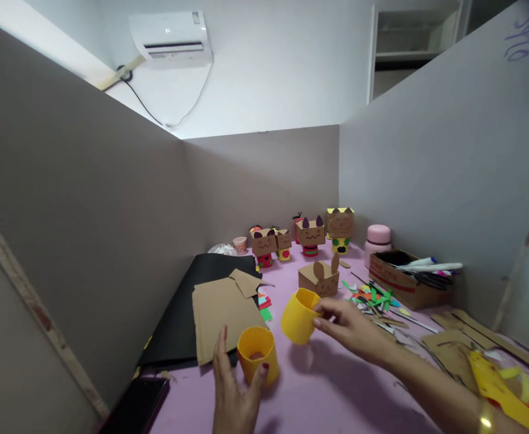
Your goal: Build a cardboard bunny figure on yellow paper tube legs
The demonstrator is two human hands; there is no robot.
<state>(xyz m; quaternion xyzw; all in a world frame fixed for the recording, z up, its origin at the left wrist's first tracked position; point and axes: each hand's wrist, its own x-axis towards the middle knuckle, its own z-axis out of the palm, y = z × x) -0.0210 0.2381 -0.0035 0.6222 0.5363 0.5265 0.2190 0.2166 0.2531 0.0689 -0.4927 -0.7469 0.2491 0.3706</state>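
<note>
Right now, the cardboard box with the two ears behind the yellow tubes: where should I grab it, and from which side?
Judging by its pose, take the eared box by its two flat side walls, coming down from above and in front. The ears stand on the top rear edge, so stay below them. The right hand, holding a yellow tube, is nearest.

The bench (319, 386) is pale lilac-pink. On it stands an orange-yellow paper cup (256, 354), and a second paper cup (299, 316) is a brighter yellow. The sheet of cardboard (222, 313) is plain brown, and the folder (187, 313) under it is black. The small box figures (310, 234) at the back are brown with dark purple ears and red and green bodies. The jar (377, 240) is soft pink. The paper scraps (370, 296) are green, red and orange. The walls (88, 211) are grey.
</note>
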